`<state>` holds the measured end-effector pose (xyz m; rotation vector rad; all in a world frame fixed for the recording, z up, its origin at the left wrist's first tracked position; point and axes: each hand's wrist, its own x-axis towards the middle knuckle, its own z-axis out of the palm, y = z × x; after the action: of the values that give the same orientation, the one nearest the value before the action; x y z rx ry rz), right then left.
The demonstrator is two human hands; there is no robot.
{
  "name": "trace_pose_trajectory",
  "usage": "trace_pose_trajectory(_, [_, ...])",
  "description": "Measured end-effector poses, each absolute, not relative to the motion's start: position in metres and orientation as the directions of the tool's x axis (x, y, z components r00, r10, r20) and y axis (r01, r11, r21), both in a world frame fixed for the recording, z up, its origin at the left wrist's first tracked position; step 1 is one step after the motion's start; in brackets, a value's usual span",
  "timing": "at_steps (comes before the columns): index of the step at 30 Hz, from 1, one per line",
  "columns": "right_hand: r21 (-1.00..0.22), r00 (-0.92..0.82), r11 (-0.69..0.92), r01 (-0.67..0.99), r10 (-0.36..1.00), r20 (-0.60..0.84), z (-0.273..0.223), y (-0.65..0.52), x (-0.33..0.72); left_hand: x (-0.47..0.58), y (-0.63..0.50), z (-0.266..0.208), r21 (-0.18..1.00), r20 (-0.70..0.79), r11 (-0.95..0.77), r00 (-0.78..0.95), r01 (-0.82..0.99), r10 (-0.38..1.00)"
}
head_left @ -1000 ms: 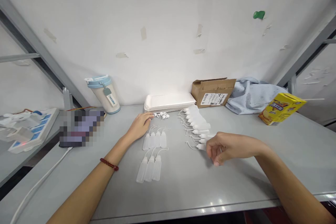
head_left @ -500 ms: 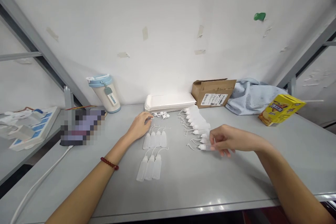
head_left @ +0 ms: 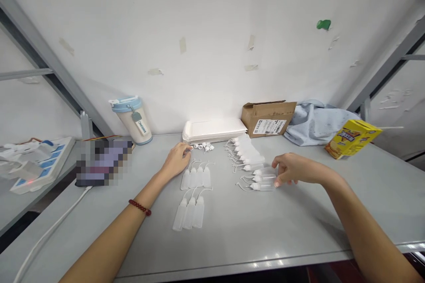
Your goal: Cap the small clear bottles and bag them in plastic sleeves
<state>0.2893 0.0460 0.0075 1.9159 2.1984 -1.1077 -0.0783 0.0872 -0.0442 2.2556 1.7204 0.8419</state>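
On the grey table, my right hand point(head_left: 289, 169) hovers with thumb and fingers apart at the base ends of small translucent squeeze bottles point(head_left: 264, 178). These lie in a slanting column, their thin white tips pointing left; further bottles point(head_left: 250, 152) lie behind. My left hand point(head_left: 177, 159) rests loosely bent beside a small pile of white caps point(head_left: 204, 146), holding nothing that I can see; some of its fingertips are hidden. In front of it lie two rows of bottles with tips pointing away, a far row point(head_left: 195, 177) and a near row point(head_left: 188, 214).
White trays point(head_left: 215, 129) are stacked against the wall, beside a cardboard box point(head_left: 268, 119) and a pale blue cloth point(head_left: 318, 121). A yellow drink carton point(head_left: 352, 139) stands right. At left are a tumbler point(head_left: 133, 121), a blurred phone point(head_left: 104, 163) with a cable and a power strip point(head_left: 43, 163).
My right hand has let go of the nearest bottle in the right column and drawn slightly right and back, its fingers opening. My left hand stays by the caps.
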Motion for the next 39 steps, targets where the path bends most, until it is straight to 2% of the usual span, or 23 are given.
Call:
trace_pose_trajectory(5, [-0.529, -0.310, 0.027, 0.848, 0.835, -0.455, 0.006, 0.045, 0.284, -0.077, 0.089, -0.043, 0.494, 0.346, -0.363, 0.205, 0.790, 0.916])
trace_pose_trajectory(12, [-0.520, -0.280, -0.006, 0.854, 0.837, -0.470, 0.013, 0.039, 0.276, -0.077, 0.089, -0.045, 0.525, 0.359, -0.400, 0.231, 0.751, 0.904])
trace_pose_trajectory(19, [-0.571, -0.294, -0.006, 0.821, 0.852, -0.432, 0.013, 0.040, 0.276, -0.078, 0.091, -0.046, 0.539, 0.355, -0.405, 0.236, 0.739, 0.904])
trace_pose_trajectory(28, [-0.517, -0.281, 0.022, 0.855, 0.859, -0.428, 0.011, 0.040, 0.281, -0.078, 0.093, -0.049, 0.525, 0.355, -0.403, 0.238, 0.749, 0.904])
trace_pose_trajectory(34, [-0.531, -0.345, 0.075, 0.844, 0.834, -0.431, 0.013, 0.038, 0.279, -0.077, 0.093, -0.048, 0.525, 0.354, -0.403, 0.238, 0.750, 0.905])
trace_pose_trajectory(39, [-0.495, -0.280, 0.046, 0.868, 0.869, -0.409, 0.012, 0.039, 0.280, -0.077, 0.093, -0.049, 0.524, 0.356, -0.406, 0.241, 0.749, 0.903])
